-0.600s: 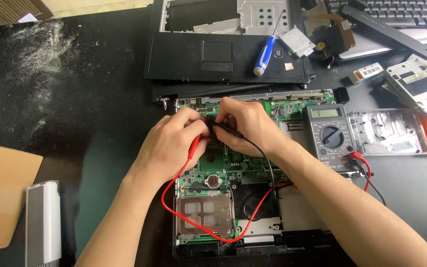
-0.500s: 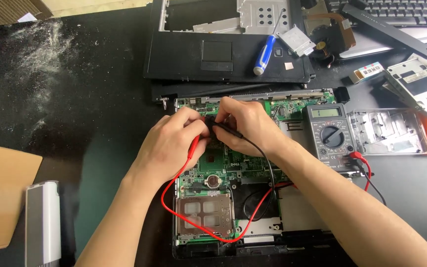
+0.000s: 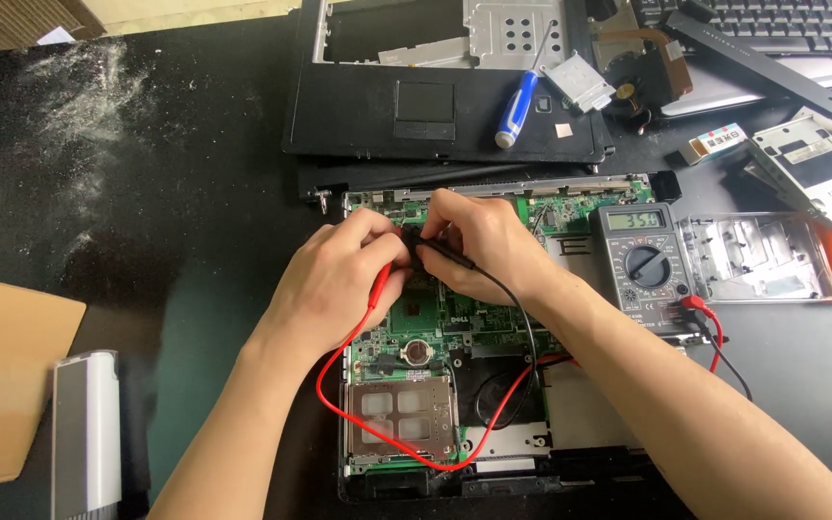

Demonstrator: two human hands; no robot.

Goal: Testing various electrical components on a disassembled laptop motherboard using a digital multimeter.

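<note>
Bottom of frame: both forearms come up from the lower edge toward the middle. A red lead (image 3: 377,433) loops over the card slot cage (image 3: 399,416) and the fan (image 3: 498,385) of the opened laptop base.

Centre: left hand (image 3: 334,279) is closed around the red probe (image 3: 378,286), pinched pen-style. Its long axis runs from lower left up to the right, tip toward centre frame on the green motherboard (image 3: 455,318). Right hand (image 3: 479,241) grasps the black probe (image 3: 440,250); its axis slopes from lower right to upper left, tip toward the red one. The tips sit very near each other, hidden by the fingers; contact point cannot be told.

Risk, my judgement: with the tips so near, a small slip could bridge neighbouring pins or skid across the board. The slack red lead could snag a wrist and tug a probe off.

Right of centre: grey multimeter (image 3: 645,265), display lit, leads plugged at its lower edge.

Top: black palmrest cover (image 3: 358,116), and a blue-handled screwdriver (image 3: 517,108) lying on it.
</note>
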